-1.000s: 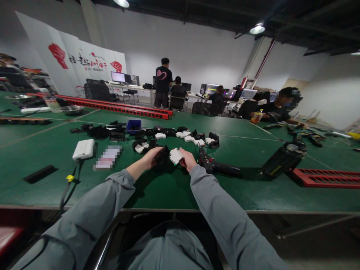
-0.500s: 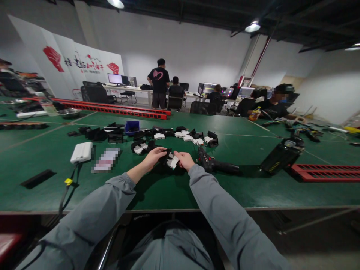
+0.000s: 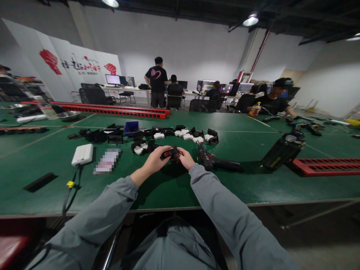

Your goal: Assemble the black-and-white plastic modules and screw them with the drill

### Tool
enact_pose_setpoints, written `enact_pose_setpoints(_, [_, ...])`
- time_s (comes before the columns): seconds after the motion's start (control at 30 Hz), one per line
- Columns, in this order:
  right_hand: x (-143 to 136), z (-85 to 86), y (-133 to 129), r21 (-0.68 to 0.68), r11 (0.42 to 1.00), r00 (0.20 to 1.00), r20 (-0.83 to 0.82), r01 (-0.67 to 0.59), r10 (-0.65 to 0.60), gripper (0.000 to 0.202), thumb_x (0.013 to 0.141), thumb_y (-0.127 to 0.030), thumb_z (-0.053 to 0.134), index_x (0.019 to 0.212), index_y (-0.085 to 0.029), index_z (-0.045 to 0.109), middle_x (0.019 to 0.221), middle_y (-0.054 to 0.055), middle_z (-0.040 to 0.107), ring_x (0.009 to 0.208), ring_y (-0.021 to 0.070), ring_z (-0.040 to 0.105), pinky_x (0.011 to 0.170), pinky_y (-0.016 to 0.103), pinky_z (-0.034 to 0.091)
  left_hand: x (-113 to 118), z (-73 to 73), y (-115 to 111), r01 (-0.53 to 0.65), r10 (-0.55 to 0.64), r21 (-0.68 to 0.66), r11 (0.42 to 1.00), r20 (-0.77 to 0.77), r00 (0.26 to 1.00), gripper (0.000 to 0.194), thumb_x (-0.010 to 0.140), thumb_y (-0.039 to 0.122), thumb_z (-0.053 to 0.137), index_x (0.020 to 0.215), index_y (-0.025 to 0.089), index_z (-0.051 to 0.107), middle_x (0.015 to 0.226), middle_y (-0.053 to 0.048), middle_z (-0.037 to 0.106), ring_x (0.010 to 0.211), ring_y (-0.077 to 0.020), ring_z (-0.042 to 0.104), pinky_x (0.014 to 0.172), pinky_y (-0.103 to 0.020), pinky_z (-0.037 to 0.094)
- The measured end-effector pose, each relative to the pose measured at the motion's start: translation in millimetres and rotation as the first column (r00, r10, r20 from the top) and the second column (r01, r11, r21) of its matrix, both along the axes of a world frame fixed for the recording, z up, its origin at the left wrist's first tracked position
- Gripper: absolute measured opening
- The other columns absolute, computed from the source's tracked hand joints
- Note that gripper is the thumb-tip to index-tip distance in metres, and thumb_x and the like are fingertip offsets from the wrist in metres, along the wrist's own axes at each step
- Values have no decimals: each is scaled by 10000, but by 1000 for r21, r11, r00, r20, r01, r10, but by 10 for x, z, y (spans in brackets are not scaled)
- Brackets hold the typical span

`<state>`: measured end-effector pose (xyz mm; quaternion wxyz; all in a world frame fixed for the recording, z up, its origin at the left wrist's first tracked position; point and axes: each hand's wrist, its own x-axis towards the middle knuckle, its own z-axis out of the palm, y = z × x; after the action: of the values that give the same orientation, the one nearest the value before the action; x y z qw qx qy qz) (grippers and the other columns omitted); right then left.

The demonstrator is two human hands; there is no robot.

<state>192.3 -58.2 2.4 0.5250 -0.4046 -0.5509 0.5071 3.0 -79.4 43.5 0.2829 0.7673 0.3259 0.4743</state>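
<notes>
So, left hand (image 3: 155, 159) and right hand (image 3: 186, 159) curl nearly closed on one boxy black plastic part (image 3: 174, 152); probably unfinished; blocky white plastic pieces (image 3: 198, 140) beyond, can't tell if done.

Lamps (image 3: 251, 20) glow o/head, o/all dim, edges warped.

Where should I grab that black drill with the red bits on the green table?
Probably around its long, slim black handle, coming down from above, on the right. The black drill with red bits lies on the green table with that handle stretched out to the right; the end with the red bits looks chunkier and harder to wrap around.
</notes>
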Motion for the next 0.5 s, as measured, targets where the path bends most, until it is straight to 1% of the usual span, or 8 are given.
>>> enact_pose_setpoints(0.1, [-1, -11, -6, 95, 995, 999, 35, 5, -8, 347, 705, -144, 573, 1044, -198, 623, 877, 3, 679, 633, 106, 599, 509, 191, 451, 2, 10, -8, 19, -18, 7, 1000, -56, 998, 400, 719, 241, 718, 1114, 252, 659, 1146, -91, 638, 1120, -290, 550, 1035, -444, 382])
enact_pose_setpoints(0.17, [3, -9, -9, 161, 987, 997, 73, 16, -28, 350, 702, -136, 572, 1042, -191, 631, 895, 11, 679, 686, 114, 600, 576, 205, 486, 4, 17, -3, 13, -14, -19, 1000, -61, 998, 396, 713, 258, 722, 1105, 259, 669, 1125, -90, 642, 1112, -299, 544, 1039, -453, 373])
enact_pose_setpoints(0.23, [10, -5, -10, 194, 981, 993, 107, 22, -43, 368, 708, -143, 567, 1068, -189, 631, 888, 16, 678, 691, 118, 597, 591, 213, 493, 3, 20, 8, 1, -3, -35, 999, -57, 998, 392, 713, 267, 720, 1102, 262, 673, 1114, -89, 642, 1106, -303, 542, 1037, -455, 372])
enact_pose_setpoints(0.3, [25, 0, -8, 175, 984, 993, 115, 13, -34, 401, 718, -156, 550, 1112, -190, 619, 862, 16, 675, 645, 115, 594, 543, 210, 473, 0, 17, 23, -13, 12, -36, 999, -41, 999, 391, 712, 267, 719, 1100, 266, 674, 1109, -87, 641, 1096, -300, 546, 1029, -448, 378])
enact_pose_setpoints(0.37, [48, 6, -4, 131, 991, 996, 88, -9, -2, 427, 724, -167, 525, 1142, -199, 608, 854, 11, 670, 614, 115, 602, 503, 207, 451, -8, 8, 38, -28, 28, -22, 999, -27, 999, 389, 710, 263, 719, 1097, 267, 674, 1107, -84, 641, 1085, -295, 553, 1021, -437, 386])
enact_pose_setpoints(0.43, [72, 16, -7, 101, 994, 998, 40, -41, 37, 425, 736, -185, 507, 1148, -211, 609, 868, 8, 664, 617, 122, 620, 496, 211, 447, -19, -2, 50, -42, 42, 18, 999, -38, 998, 382, 725, 260, 706, 1105, 265, 666, 1118, -82, 639, 1078, -286, 558, 1011, -425, 393])
enact_pose_setpoints(0.5, [85, 33, -25, 100, 992, 997, 2, -74, 74, 394, 775, -229, 504, 1154, -216, 612, 879, 10, 662, 639, 131, 631, 515, 221, 457, -30, -10, 57, -45, 50, 75, 996, -72, 996, 373, 757, 261, 677, 1129, 257, 649, 1138, -83, 634, 1078, -276, 560, 999, -414, 401])
